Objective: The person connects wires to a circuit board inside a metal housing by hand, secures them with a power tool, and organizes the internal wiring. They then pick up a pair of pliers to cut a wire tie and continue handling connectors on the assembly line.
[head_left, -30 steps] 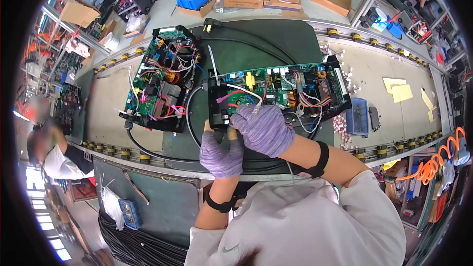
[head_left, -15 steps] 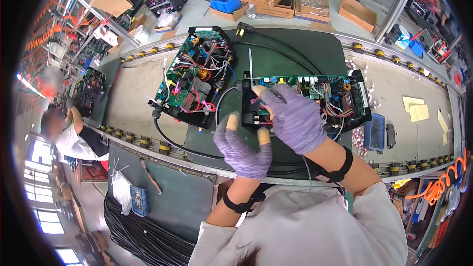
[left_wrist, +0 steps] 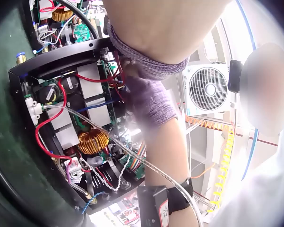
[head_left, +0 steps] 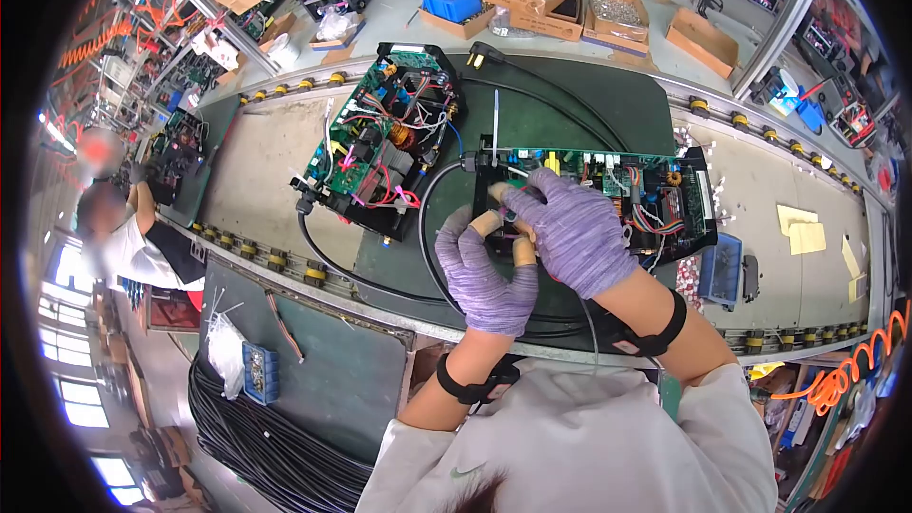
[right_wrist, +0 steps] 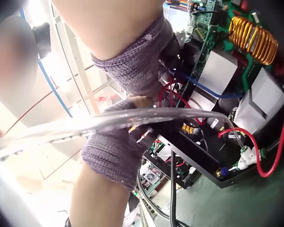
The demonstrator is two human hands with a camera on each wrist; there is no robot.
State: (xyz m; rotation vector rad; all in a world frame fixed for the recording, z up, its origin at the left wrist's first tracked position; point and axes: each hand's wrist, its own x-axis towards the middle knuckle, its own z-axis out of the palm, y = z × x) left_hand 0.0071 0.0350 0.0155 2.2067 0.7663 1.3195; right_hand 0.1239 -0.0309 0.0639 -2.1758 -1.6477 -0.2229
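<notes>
Two purple-gloved hands with bare fingertips meet at the left end of the right-hand black open-topped unit [head_left: 705, 195]. The left hand [head_left: 484, 275] has bent fingers, its thumb apart from them, close beside the right fingertips. Over that end of the unit, the right hand [head_left: 578, 236] reaches down among the wires; whether it pinches anything is hidden. In the left wrist view, red wires [left_wrist: 87, 78] run towards the hands. A clear tube [right_wrist: 180, 112] leaves a white fitting [right_wrist: 248, 157] on the unit's end and crosses the right wrist view.
A second open unit [head_left: 389, 142] lies to the left, with a black cable [head_left: 328, 264] looping between the units. Behind are cardboard boxes [head_left: 701, 42] and a blue bin [head_left: 452, 3]. To the right is a blue tray [head_left: 722, 268]. Another person [head_left: 142, 247] is at the far left.
The head view has shifted. From the unit's front edge, the right hand moved over its left interior. The left hand backed off with spread fingers, then came in beside the right fingertips.
</notes>
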